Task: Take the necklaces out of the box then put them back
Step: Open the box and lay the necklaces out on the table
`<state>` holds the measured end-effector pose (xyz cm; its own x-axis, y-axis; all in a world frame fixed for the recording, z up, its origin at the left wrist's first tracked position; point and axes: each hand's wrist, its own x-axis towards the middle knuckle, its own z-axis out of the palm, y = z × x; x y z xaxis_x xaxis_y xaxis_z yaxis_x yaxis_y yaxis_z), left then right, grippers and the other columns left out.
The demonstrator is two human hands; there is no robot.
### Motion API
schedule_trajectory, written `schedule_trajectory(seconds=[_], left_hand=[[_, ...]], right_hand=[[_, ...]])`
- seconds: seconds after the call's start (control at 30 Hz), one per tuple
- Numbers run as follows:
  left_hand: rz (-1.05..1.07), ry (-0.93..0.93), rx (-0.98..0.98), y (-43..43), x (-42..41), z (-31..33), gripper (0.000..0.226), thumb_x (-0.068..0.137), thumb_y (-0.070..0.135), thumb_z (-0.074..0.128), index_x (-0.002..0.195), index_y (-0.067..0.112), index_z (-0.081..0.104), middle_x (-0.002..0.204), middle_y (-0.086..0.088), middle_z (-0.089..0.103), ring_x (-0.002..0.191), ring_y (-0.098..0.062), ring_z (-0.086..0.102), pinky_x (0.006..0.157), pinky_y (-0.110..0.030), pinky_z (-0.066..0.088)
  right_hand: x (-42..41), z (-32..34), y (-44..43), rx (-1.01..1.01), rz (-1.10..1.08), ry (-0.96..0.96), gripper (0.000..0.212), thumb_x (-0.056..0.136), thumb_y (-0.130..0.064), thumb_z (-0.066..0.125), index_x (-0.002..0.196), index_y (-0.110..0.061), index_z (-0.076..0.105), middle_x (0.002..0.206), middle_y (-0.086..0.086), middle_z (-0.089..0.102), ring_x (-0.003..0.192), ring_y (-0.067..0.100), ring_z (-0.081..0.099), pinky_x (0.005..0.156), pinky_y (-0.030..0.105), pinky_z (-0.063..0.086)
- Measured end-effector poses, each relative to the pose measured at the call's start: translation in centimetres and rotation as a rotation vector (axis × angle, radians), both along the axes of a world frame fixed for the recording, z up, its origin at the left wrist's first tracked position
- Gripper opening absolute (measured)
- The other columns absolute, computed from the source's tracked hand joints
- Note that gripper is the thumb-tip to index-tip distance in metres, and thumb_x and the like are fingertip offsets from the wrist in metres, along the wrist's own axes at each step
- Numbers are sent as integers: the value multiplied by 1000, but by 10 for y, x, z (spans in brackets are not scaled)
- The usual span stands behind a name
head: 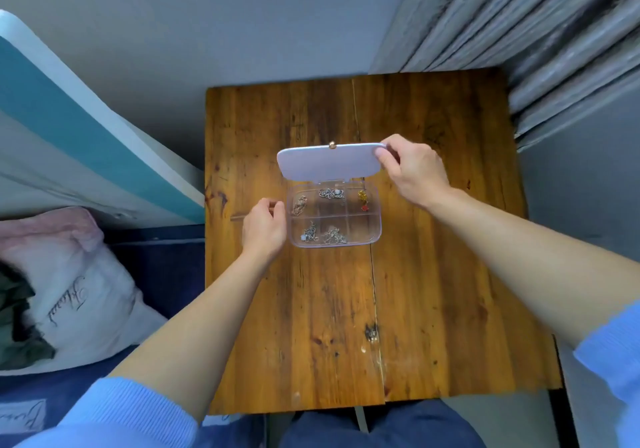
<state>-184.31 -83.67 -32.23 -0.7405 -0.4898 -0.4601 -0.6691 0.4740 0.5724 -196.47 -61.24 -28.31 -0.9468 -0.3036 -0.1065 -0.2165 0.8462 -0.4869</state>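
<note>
A clear plastic box [375,226] with several compartments sits mid-table. Its pale lilac lid [325,163] stands raised at the far side, with a small gold clasp on its edge. My right hand [412,170] pinches the lid's right corner. My left hand [265,226] rests against the box's left wall, fingers curled. Necklaces lie inside: a rose-gold one [299,204] at the far left, a silver one [331,193] in the far middle, a gold and red one [362,200] at the far right, and two silver ones [310,233] [335,236] in the near row.
The wooden table [433,291] has a seam running front to back. A bed with a pillow [69,281] lies to the left. Grey curtains [554,32] hang at the right, against the table's far corner.
</note>
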Motion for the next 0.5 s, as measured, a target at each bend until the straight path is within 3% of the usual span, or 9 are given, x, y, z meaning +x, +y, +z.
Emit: schedule_trajectory(seconds=[0.13, 0.23, 0.37, 0.5], left_hand=[[-179, -137, -139, 14, 14, -25, 41, 101, 36, 36, 122, 5, 53, 125, -20, 55, 117, -38, 49, 94, -44, 40], [-283, -112, -297, 22, 25, -40, 44, 101, 39, 35, 128, 7, 48, 135, -17, 47, 126, -35, 42, 99, -46, 37], [-282, -118, -290, 29, 35, -57, 57, 101, 43, 31, 146, 9, 29, 157, -12, 27, 147, -29, 20, 113, -43, 25], [-261, -75, -349, 35, 41, -67, 61, 99, 46, 22, 145, 7, 31, 157, -13, 28, 147, -28, 20, 116, -42, 23]], right_hand=[[-35, -18, -18, 26, -94, -67, 34, 97, -38, 51, 123, -17, 55, 113, 6, 67, 90, 19, 62, 64, 24, 47], [-51, -36, -27, 33, -137, -136, 35, 96, -33, 55, 126, -16, 54, 112, 5, 66, 89, 20, 62, 61, 25, 46], [-66, -59, -32, 65, -155, -198, 34, 95, -34, 55, 123, -14, 56, 108, 6, 66, 89, 23, 62, 68, 32, 50], [-70, -79, -33, 104, -164, -246, 37, 95, -36, 55, 125, -15, 56, 105, 4, 64, 87, 22, 60, 62, 27, 47]])
